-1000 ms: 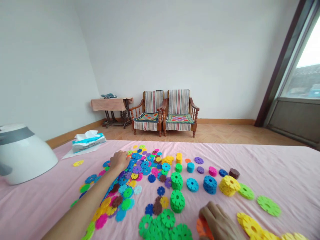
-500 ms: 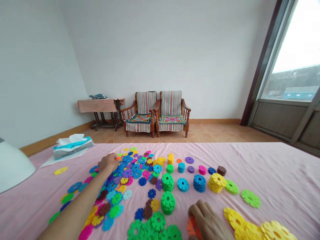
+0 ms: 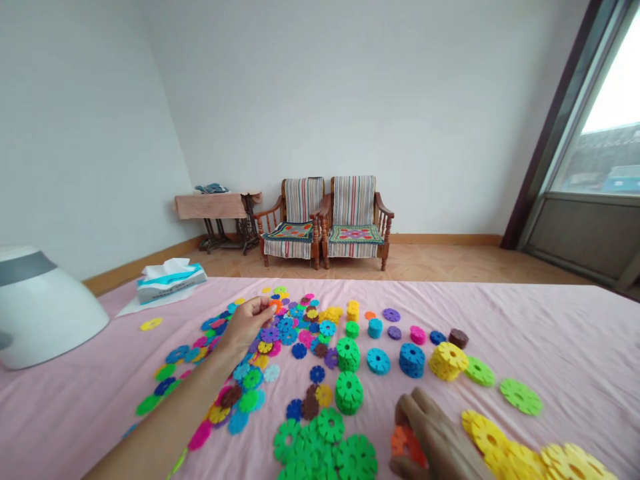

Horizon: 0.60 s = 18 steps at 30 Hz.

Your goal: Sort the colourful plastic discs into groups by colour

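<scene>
As our left hand point(image 3: 246, 325) pinches a notched orange disc point(image 3: 275, 306), our right hand point(image 3: 434, 433) grips larger orange discs point(image 3: 406, 445), best held level.

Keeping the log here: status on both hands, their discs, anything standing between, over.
Left hand: small orange disc pinched, by mixed pile. Right hand: closed around larger orange disc. Green stacks stand between hands.

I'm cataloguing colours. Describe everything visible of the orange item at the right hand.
The orange item looks like notched plastic; whether one disc or a stack is unclear. It shows near the picture's bottom edge, between green discs and yellow discs, partly covered by the right hand, whose thumb and fingers touch it.
</scene>
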{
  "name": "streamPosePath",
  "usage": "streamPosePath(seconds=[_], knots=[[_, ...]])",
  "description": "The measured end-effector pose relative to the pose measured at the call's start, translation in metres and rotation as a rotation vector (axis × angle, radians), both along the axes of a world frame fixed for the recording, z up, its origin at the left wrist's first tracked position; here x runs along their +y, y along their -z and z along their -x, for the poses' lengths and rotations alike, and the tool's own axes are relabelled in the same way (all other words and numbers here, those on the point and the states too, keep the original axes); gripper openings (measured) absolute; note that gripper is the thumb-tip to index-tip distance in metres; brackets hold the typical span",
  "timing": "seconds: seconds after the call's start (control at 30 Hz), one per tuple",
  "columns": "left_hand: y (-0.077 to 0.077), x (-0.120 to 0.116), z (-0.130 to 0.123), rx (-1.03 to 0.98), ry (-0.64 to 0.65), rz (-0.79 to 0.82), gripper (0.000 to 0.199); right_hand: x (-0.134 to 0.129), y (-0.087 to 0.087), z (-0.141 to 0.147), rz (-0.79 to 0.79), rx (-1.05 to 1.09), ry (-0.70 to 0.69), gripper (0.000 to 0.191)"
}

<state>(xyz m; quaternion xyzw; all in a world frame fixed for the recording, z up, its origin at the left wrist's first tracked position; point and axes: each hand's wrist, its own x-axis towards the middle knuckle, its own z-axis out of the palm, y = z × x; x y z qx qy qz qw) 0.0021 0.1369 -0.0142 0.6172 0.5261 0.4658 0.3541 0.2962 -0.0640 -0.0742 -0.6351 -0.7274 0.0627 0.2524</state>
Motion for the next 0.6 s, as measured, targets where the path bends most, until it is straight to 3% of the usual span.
streamPosePath(seconds=[0.13,0.27,0.4,0.5,0.6], knots=[[0.003,-0.034,-0.018,-0.058,0.158,0.068,0.032,-0.001,-0.012,0.006,0.167,0.086,-0.011,0.019],[-0.007,-0.064,-0.035,-0.099,0.279,0.085,0.024,0.001,-0.017,0.008,0.275,0.154,-0.022,0.018],[-0.019,-0.087,-0.051,-0.078,0.347,0.071,0.021,0.001,-0.017,-0.007,0.184,0.241,0.002,0.032],[-0.021,-0.106,-0.07,-0.02,0.413,0.107,0.019,-0.001,-0.029,-0.019,0.053,0.279,0.007,0.022],[-0.019,-0.127,-0.096,-0.003,0.521,0.147,0.015,-0.007,-0.043,-0.017,0.036,0.396,-0.012,0.02]])
